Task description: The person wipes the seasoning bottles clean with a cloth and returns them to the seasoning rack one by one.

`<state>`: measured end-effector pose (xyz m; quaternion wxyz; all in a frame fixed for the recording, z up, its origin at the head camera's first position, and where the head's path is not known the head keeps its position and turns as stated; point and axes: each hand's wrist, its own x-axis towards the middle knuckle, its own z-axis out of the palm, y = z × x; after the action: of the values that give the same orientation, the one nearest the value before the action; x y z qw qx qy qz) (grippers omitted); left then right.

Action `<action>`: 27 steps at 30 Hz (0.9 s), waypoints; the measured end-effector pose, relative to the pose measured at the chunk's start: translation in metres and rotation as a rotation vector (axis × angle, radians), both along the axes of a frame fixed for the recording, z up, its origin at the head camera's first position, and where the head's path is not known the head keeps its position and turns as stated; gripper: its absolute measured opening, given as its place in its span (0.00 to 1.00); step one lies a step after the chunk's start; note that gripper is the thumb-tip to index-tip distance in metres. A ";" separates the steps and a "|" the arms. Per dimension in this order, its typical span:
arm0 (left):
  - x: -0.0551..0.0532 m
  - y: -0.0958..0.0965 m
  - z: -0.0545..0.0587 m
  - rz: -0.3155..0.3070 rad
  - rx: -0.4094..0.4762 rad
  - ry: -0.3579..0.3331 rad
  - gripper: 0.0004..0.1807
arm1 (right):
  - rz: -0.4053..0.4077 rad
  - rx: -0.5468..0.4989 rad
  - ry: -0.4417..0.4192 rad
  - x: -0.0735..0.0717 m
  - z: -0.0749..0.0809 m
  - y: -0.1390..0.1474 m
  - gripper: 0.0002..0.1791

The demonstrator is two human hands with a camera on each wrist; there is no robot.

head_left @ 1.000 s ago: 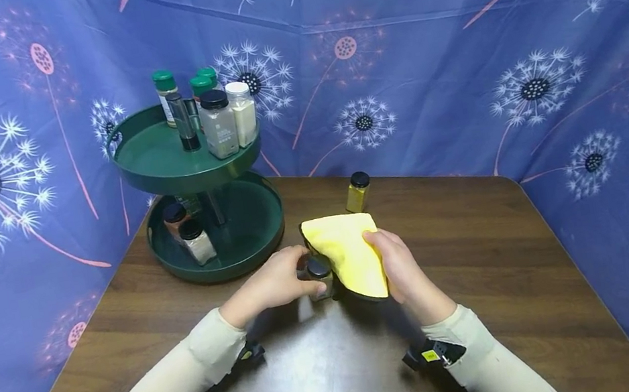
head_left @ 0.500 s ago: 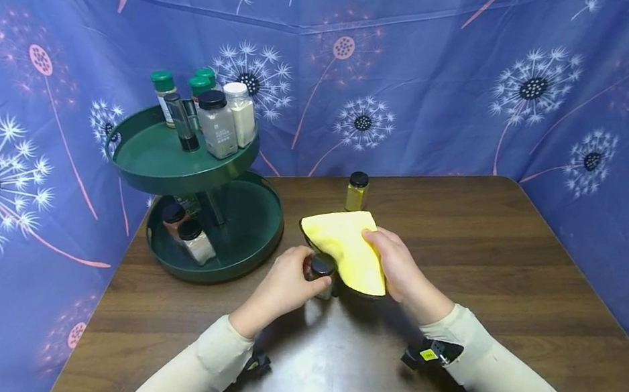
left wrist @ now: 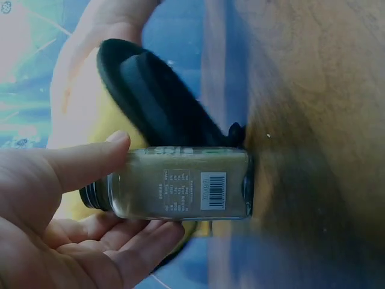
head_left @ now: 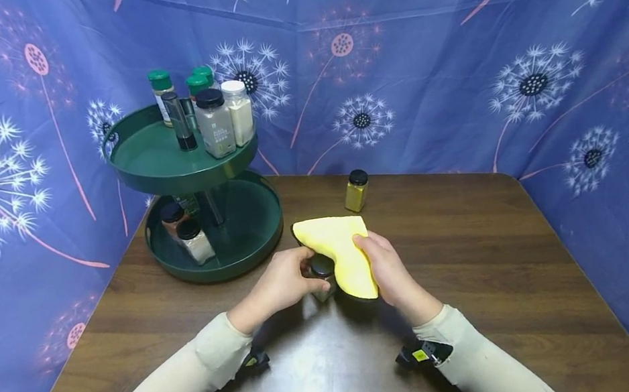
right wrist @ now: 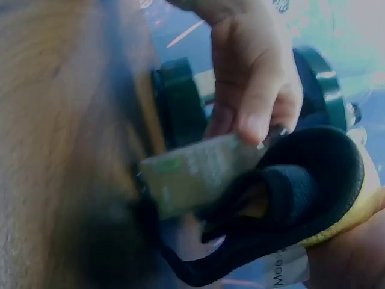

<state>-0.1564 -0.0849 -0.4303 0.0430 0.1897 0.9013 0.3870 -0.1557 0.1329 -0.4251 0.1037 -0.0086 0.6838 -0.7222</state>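
Note:
In the head view my left hand (head_left: 284, 282) grips a small square spice jar (head_left: 324, 282) near its black lid. The left wrist view shows thumb and fingers on opposite sides of this jar (left wrist: 174, 183), which holds beige powder and carries a barcode. Its base is close over the wooden table. My right hand (head_left: 388, 273) holds a folded yellow cleaning cloth (head_left: 334, 244) with a dark underside and black edging. The cloth lies against the jar's right side. In the right wrist view the dark side of the cloth (right wrist: 319, 147) curls round part of the jar.
At the left stands a green two-tier turntable rack (head_left: 177, 172) with several spice bottles on its upper tier and a few jars below. A yellow-filled jar (head_left: 356, 192) with a black lid stands behind the cloth on the wooden table (head_left: 472, 267). Patterned blue fabric (head_left: 422, 58) hangs behind.
My right hand has shifted a little left with the cloth, which now bends more round the jar. My left hand has moved slightly right with the jar since the earliest frame.

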 end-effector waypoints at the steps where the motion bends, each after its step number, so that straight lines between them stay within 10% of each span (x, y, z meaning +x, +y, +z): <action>1: -0.001 0.000 0.001 -0.001 0.008 -0.012 0.23 | 0.005 0.025 -0.020 -0.002 -0.005 -0.001 0.18; 8: -0.003 -0.002 0.001 0.001 0.020 -0.059 0.28 | 0.073 0.122 -0.113 -0.010 -0.024 -0.002 0.19; 19: -0.002 -0.001 0.000 -0.028 0.033 -0.039 0.22 | 0.001 -0.098 -0.035 0.001 0.015 0.005 0.19; 27: -0.001 -0.001 0.001 -0.017 0.004 -0.041 0.25 | 0.024 0.077 -0.098 -0.006 -0.015 -0.001 0.19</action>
<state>-0.1571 -0.0857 -0.4288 0.0642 0.1896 0.8979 0.3921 -0.1615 0.1322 -0.4399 0.1457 0.0225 0.7050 -0.6937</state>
